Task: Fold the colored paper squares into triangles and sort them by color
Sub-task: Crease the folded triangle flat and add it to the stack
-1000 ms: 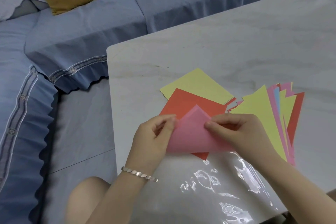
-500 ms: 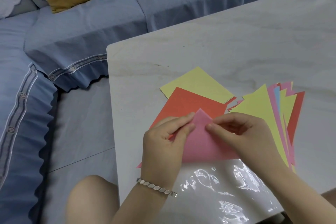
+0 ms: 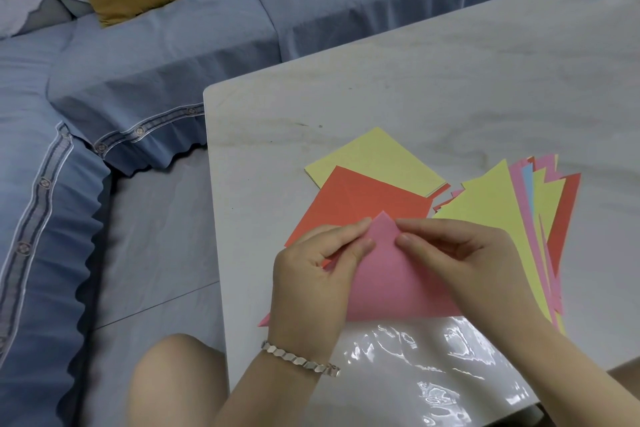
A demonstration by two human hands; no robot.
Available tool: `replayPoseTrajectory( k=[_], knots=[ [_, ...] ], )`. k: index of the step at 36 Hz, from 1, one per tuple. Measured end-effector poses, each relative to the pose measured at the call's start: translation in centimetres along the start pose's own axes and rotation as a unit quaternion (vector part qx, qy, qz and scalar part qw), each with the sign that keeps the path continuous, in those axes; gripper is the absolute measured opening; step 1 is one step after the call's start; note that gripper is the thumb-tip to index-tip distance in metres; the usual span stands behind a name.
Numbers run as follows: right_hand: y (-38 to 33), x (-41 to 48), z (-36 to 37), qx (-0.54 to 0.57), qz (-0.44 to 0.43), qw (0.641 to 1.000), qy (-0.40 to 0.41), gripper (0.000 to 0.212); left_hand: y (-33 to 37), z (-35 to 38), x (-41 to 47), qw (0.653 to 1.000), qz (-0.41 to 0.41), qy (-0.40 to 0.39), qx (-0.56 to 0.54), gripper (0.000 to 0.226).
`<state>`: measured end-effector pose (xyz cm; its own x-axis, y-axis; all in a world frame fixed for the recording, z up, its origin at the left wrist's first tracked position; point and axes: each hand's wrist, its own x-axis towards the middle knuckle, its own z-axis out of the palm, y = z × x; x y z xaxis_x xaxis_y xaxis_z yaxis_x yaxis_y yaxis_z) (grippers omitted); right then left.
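Pink paper (image 3: 391, 281) lies folded over the near corner of the red square (image 3: 360, 204), its tip pinched from both sides by the left hand (image 3: 311, 281) and right hand (image 3: 460, 260). If either pinch slips before creasing, the corners could drift and the triangle come out crooked.

folded paper (image 3: 391, 284) atop flat squares (image 3: 363, 198), triangle pile (image 3: 491, 215) right, table (image 3: 450, 80) beneath

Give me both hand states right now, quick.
left hand: closed, pinching the pink paper near its top corner.
right hand: closed, pinching the same pink paper from the other side.
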<state>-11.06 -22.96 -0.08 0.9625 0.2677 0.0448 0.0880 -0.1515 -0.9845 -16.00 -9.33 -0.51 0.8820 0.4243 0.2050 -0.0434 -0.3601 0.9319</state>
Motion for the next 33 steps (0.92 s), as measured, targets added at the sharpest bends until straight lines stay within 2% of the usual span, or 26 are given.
replayPoseTrajectory(
  k=[16, 28, 33],
  knots=[
    [0.23, -0.01, 0.14, 0.000, -0.005, 1.000, -0.006, 0.033, -0.24, -0.01, -0.04, 1.000, 0.010, 0.014, 0.027, 0.030],
    [0.49, 0.04, 0.03, -0.017, 0.008, 1.000, -0.010, 0.022, -0.28, 0.11, -0.37, 0.999, 0.016, 0.008, 0.040, 0.027],
    [0.65, 0.08, -0.09, -0.024, 0.007, 1.000, -0.017, 0.024, -0.48, 0.12, -0.42, 0.999, 0.014, 0.005, 0.049, 0.026]
  ],
)
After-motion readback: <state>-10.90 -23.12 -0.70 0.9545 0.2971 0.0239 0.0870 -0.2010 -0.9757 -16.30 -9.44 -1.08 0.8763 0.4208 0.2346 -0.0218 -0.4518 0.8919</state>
